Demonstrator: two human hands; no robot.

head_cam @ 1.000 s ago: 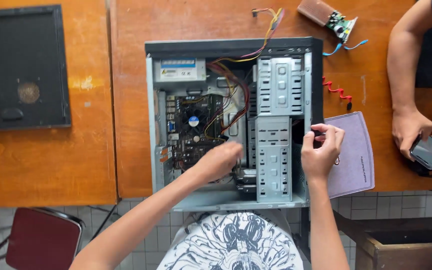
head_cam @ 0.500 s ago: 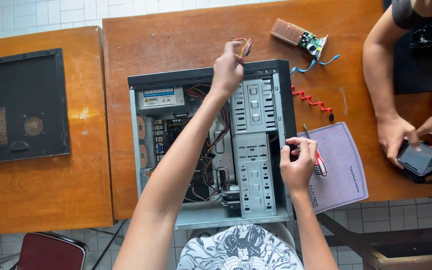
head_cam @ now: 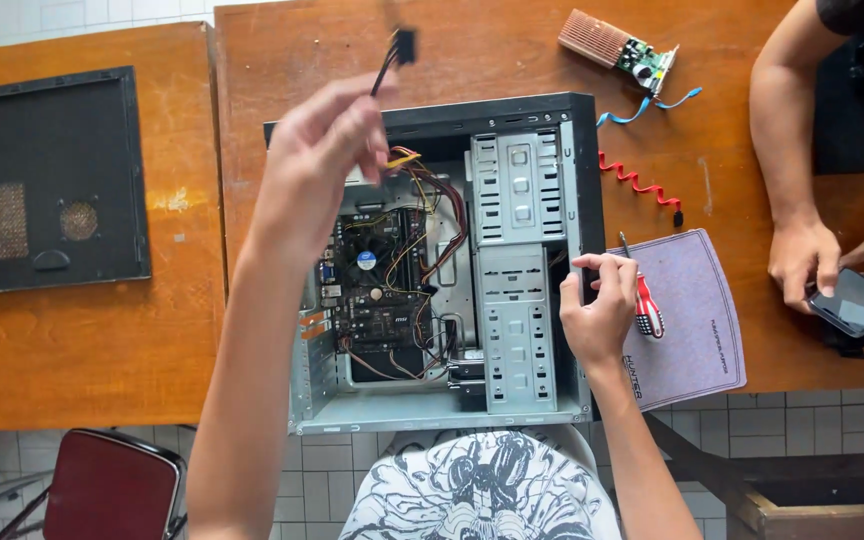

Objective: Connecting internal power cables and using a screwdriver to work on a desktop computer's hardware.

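An open grey computer case (head_cam: pixel 527 400) lies on its side on a wooden table (head_cam: pixel 282 60), with the motherboard (head_cam: pixel 372 300) and drive cage (head_cam: pixel 517 250) showing. My left hand (head_cam: pixel 317 160) is raised above the case's top left and pinches a bundle of coloured wires with a black connector (head_cam: pixel 402 45) held up in the air. At the case's right edge, my right hand (head_cam: pixel 597 310) grips the wall. A red-handled screwdriver (head_cam: pixel 644 300) lies right beside that hand on a purple-grey pad (head_cam: pixel 692 320).
The black side panel (head_cam: pixel 47 180) lies on the left table. A circuit card with copper heatsink (head_cam: pixel 617 45), a blue cable and a red coiled cable (head_cam: pixel 637 180) lie behind the case. Another person's hands (head_cam: pixel 812 260) hold a phone (head_cam: pixel 852 300) at right. A red chair (head_cam: pixel 112 485) stands below.
My left hand has risen from inside the case to well above it, pulling the wire bundle and connector up. My right hand has stayed on the case's right edge.
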